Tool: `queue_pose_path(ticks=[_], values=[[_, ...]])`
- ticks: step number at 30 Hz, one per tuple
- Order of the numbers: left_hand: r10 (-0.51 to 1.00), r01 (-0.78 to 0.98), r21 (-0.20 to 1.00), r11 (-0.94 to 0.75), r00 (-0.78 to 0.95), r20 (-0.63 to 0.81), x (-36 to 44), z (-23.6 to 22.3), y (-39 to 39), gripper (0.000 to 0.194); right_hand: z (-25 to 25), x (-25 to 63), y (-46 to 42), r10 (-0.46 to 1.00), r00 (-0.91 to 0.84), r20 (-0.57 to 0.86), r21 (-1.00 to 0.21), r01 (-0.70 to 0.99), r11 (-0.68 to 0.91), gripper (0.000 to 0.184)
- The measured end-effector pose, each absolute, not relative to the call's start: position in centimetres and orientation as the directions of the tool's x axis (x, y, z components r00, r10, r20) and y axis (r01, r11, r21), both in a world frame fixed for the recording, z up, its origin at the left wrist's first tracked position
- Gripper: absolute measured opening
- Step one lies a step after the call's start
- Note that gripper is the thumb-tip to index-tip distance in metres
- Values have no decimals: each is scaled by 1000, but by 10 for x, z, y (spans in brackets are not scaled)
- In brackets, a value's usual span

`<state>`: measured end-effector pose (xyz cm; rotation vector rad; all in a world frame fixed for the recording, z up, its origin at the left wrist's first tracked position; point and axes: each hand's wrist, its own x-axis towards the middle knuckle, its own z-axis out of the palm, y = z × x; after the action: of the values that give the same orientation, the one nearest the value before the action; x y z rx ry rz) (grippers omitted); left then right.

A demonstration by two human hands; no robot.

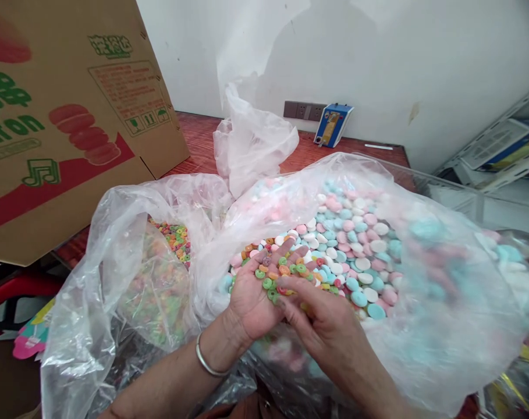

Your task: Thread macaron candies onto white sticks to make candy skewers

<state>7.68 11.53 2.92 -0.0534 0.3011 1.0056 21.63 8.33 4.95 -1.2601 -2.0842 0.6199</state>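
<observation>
My left hand (pixel 255 294) lies palm up and cupped over the mouth of a large clear plastic bag (pixel 443 302) full of pastel pink, blue and white disc candies (pixel 360 256). A heap of small coloured ring candies (pixel 281 270) rests in its palm and spills onto the discs. My right hand (pixel 325 326) lies over the left palm's edge, its fingers touching the rings. A silver bangle (pixel 205 358) circles my left wrist. A second clear bag (pixel 128 273) on the left holds more coloured rings (pixel 177 237).
A big printed cardboard box (pixel 67 116) leans at the left on a red-brown table (pixel 198 137). An empty crumpled plastic bag (pixel 251 139) stands behind. A blue device (pixel 333 124) leans at the white wall by a socket strip (pixel 303 110). Boxes and shelving (pixel 500 151) are at the right.
</observation>
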Motion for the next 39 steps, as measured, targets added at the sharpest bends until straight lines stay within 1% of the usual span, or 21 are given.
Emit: queue_pose_path(ticks=[2,5,7,9,10,12,15,17,20,23,27,29,31,33,36,38,39], values=[[832,-848,108,519,472,-290,76,32,117,49,40,219,79,894,-339,292,-660,606,445,24],[831,-851,113,513,460,-312,74,37,119,50,29,225,78,913,-184,365,-660,640,393,20],[827,-849,109,517,463,-320,73,39,119,50,27,229,78,920,-110,377,-663,662,350,16],[828,-846,118,521,467,-309,72,40,119,49,27,231,77,925,-73,372,-676,662,324,14],[832,-843,129,523,471,-293,72,39,119,48,28,229,76,921,-74,381,-684,648,335,15],[843,-840,161,518,471,-259,71,38,118,47,28,224,73,897,-146,417,-684,600,415,20],[864,-848,197,493,449,-228,71,36,117,47,24,216,73,836,-273,476,-620,570,539,27],[874,-856,200,477,438,-213,70,37,118,48,20,215,74,825,-251,507,-586,602,543,25],[885,-866,196,459,428,-183,68,38,119,47,16,216,77,841,-152,519,-613,620,490,19],[892,-873,199,446,413,-187,68,38,120,46,20,214,77,874,-116,471,-683,579,445,18],[890,-868,222,445,400,-218,71,38,117,50,31,200,79,903,-176,392,-740,523,423,23],[886,-858,238,455,407,-223,72,39,116,50,35,194,82,916,-190,353,-759,515,399,22],[884,-851,251,461,416,-214,71,40,114,50,36,192,84,938,-179,296,-800,491,346,18],[889,-853,258,454,412,-200,71,40,114,50,34,194,86,964,-151,218,-863,431,262,15],[892,-858,253,448,407,-199,71,41,115,51,30,198,90,991,-96,93,-962,247,115,17],[887,-856,246,454,409,-215,72,42,116,50,27,199,92,997,-80,-1,-998,57,3,21],[884,-855,244,458,409,-225,72,42,116,50,26,199,93,995,-79,-53,-997,-49,-57,23]])
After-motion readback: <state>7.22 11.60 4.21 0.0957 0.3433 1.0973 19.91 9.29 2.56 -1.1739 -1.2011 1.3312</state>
